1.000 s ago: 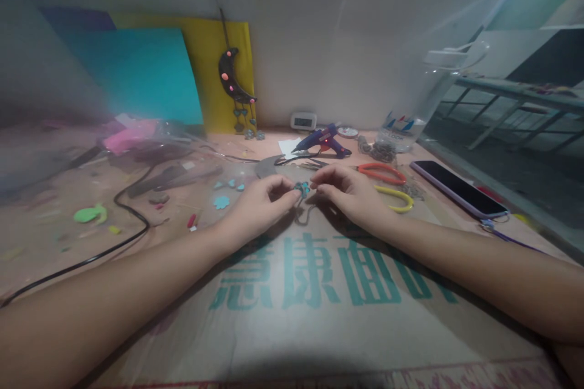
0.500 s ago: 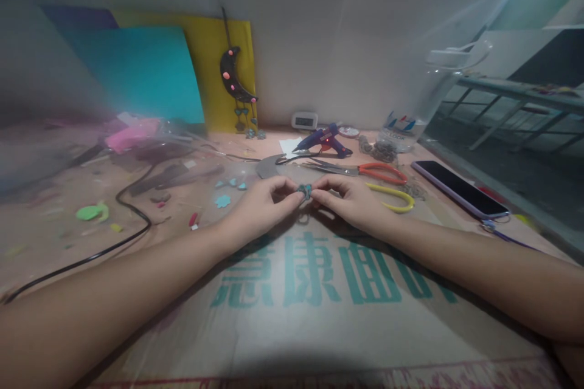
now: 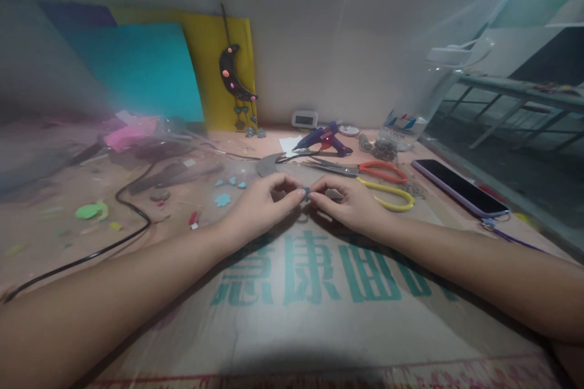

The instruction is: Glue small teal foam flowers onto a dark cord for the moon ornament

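Observation:
Between my two hands, near the middle of the view, is a small blue-green craft piece (image 3: 306,193), mostly covered by fingertips. My left hand (image 3: 277,199) pinches it from the left with thumb and forefinger. From the right, my right hand (image 3: 343,197) pinches it the same way. A thin loop of cord (image 3: 302,217) shows faintly below the fingers. Left of my left hand lie a light-blue flower shape (image 3: 222,200) and several small blue pieces (image 3: 233,181). Scissors (image 3: 383,171) with orange and yellow handles lie behind my right hand.
A blue glue gun (image 3: 325,138) with a red light lies at the back, by a small digital display (image 3: 305,119). A phone (image 3: 458,187) is at the right. A black cable (image 3: 137,213) crosses the left side. A dark crescent ornament (image 3: 235,76) hangs against yellow sheet.
The blue-green piece has turned between my fingertips and less of it shows now. Both hands have stayed in nearly the same place, slightly closer together.

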`<state>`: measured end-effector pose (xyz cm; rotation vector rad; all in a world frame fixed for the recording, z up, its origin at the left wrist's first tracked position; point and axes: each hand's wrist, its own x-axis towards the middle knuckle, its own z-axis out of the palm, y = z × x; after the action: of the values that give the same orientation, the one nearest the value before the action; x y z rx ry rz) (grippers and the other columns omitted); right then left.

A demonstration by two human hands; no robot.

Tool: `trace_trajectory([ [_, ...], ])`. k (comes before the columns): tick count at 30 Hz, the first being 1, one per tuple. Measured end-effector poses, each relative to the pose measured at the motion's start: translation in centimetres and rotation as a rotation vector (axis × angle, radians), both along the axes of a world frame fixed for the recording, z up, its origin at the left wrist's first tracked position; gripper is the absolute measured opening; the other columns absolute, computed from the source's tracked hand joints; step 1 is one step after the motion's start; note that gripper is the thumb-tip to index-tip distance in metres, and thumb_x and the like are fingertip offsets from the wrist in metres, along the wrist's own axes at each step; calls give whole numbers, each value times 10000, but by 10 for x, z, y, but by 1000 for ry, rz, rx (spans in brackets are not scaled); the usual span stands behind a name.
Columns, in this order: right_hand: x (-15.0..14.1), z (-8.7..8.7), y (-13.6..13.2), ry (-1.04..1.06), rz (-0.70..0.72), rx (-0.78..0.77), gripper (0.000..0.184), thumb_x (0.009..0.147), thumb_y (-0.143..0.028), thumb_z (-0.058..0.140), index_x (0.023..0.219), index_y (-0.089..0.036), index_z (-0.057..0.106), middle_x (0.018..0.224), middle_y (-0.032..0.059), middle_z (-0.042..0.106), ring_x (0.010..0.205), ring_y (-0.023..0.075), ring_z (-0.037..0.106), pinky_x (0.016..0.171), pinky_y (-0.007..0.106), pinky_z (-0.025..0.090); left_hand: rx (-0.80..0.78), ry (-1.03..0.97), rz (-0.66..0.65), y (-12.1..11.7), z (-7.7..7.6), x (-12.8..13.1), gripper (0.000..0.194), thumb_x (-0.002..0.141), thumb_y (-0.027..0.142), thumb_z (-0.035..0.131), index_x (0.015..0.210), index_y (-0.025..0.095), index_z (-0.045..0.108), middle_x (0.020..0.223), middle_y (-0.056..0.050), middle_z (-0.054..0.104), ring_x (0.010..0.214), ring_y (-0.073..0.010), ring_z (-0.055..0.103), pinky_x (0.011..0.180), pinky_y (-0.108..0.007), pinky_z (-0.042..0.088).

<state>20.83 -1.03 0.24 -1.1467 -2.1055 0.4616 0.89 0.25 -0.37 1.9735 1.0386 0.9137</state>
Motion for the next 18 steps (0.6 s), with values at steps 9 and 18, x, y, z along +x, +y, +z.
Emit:
trace_trajectory([
  [9,1,-3,0,-38,6,-2,153,879,-283,587,835,-198,705,790,19,724,716,151,644,655,246,468,56,44,-10,1,-2,-2,221,888,369,541,875,176,650,869,-24,704,847,-188,636,770,-281,479],
  [18,1,-2,1,-16,17,14,159,888,-290,578,826,-198,692,769,10,718,697,142,639,640,239,458,59,38,-18,-1,1,-1,206,889,354,542,894,182,654,889,-21,715,868,-190,647,790,-281,494],
])
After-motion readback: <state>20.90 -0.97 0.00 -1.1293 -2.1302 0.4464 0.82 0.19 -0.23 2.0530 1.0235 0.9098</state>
